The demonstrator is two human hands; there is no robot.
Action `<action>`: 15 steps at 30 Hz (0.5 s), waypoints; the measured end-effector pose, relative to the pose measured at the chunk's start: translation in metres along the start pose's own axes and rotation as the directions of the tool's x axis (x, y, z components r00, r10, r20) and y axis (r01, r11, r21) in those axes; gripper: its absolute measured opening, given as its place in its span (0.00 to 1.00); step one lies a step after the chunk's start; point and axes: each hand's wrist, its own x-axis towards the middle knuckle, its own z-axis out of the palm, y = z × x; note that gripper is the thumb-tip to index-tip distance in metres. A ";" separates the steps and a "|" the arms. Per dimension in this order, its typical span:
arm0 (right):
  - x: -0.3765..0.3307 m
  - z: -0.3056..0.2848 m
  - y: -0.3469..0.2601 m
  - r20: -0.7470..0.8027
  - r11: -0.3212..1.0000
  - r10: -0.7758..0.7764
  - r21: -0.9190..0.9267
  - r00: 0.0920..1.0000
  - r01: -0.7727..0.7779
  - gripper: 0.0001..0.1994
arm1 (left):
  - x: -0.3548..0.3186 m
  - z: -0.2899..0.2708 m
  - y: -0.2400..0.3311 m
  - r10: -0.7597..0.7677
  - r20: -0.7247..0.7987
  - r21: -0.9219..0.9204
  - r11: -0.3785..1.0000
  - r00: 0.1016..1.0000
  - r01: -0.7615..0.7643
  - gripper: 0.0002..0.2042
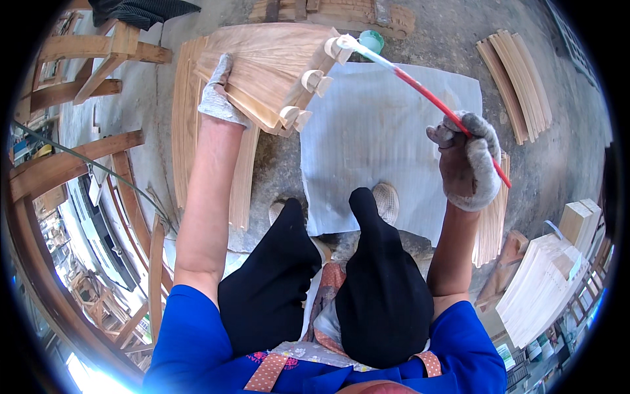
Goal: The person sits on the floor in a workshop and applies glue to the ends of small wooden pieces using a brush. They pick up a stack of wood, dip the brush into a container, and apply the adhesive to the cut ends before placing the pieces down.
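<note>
Blue sleeves (193, 341) are filling the lower left and lower right of the frame, with black trousers (266, 289) showing between them. Left hand (222, 95), in a pale glove, is clasping the left edge of a fanned stack of wooden slats (269, 65) at upper centre-left; its grip is bearing on the wood. Rounded end pieces (315, 81) are protruding along the right side of this stack. Right hand (469, 161), in a greyish glove, is gripping a red-handled brush (426, 95) right of centre, fingers curling round the handle. Brush is slanting toward upper centre, its white tip overlapping the stack's upper right corner in view; contact cannot be told. Green container (371, 42) is sitting just right of the tip. Grey-blue sheet (387, 151) is covering part of the floor (446, 39) at centre, one shoe (386, 202) resting at its lower edge. Loose slats (187, 125) are lying at left of centre, curved slats (515, 85) at upper right, pale wooden pieces (538, 289) at lower right. Wooden frames (79, 159) are occupying the left side.
</note>
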 end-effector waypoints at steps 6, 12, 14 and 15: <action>-0.008 0.000 -0.004 0.003 0.965 -0.033 -0.262 0.999 0.032 0.15 | 0.009 -0.008 0.002 -0.021 0.066 0.000 1.000 0.998 0.021 0.18; -0.005 0.019 -0.004 -0.017 0.977 -0.088 -0.194 0.996 0.083 0.15 | 0.012 -0.012 0.004 -0.067 0.095 -0.018 0.997 0.993 0.069 0.17; -0.007 0.012 -0.004 -0.027 0.967 -0.057 -0.250 0.998 0.048 0.15 | 0.022 -0.023 0.006 -0.073 0.200 -0.056 0.995 0.977 0.086 0.17; -0.011 0.007 -0.006 -0.030 0.969 -0.041 -0.244 0.999 0.032 0.15 | 0.027 -0.034 0.008 -0.047 0.272 -0.074 0.995 0.961 0.069 0.17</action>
